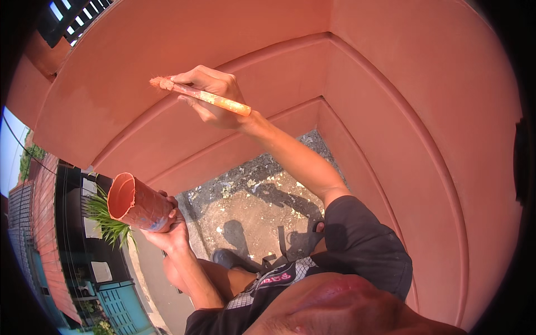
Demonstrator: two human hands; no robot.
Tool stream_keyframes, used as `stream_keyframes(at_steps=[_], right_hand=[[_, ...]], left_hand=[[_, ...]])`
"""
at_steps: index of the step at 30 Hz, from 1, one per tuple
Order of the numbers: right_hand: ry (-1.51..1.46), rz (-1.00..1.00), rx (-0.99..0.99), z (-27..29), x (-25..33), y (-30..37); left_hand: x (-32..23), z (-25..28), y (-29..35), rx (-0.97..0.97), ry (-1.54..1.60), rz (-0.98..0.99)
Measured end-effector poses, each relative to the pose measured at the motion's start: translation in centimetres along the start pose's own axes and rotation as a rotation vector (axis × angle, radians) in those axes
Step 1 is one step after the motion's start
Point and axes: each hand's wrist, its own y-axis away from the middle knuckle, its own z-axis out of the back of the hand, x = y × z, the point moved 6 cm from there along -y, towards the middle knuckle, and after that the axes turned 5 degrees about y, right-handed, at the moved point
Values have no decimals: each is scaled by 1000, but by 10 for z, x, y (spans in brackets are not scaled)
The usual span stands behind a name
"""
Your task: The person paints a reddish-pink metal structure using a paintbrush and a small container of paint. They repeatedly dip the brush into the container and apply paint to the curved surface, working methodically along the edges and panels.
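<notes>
My right hand (215,95) is raised and holds a paint-smeared brush (201,96) by its handle. The brush's bristle end points left and touches the terracotta-coloured wall (139,72). Lower left, my left hand (167,231) grips a cup (137,204) coated inside and out with the same reddish paint, its mouth tilted toward the upper left. The two hands are well apart.
Stepped moulded ledges (312,67) in the same terracotta colour wrap round a corner ahead and to the right. Below lies a rough concrete patch (251,201) with flecks and shadows. Far down at the left are a green plant (109,223), a brick wall and a blue gate (120,307).
</notes>
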Motion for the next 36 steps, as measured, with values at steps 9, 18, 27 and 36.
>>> stream_keyframes(at_steps=[9, 18, 27, 36], right_hand=[[-448, -412, 53, -2, -1, -28], [-705, -528, 433, -17, 10, -28], [-556, -634, 759, -59, 9, 9], [-468, -619, 994, -89, 6, 39]], left_hand=[[15, -13, -12, -105, 50, 232], [63, 24, -18, -128, 120, 367], [86, 78, -36, -209, -138, 281], [84, 83, -35, -168, -231, 234]])
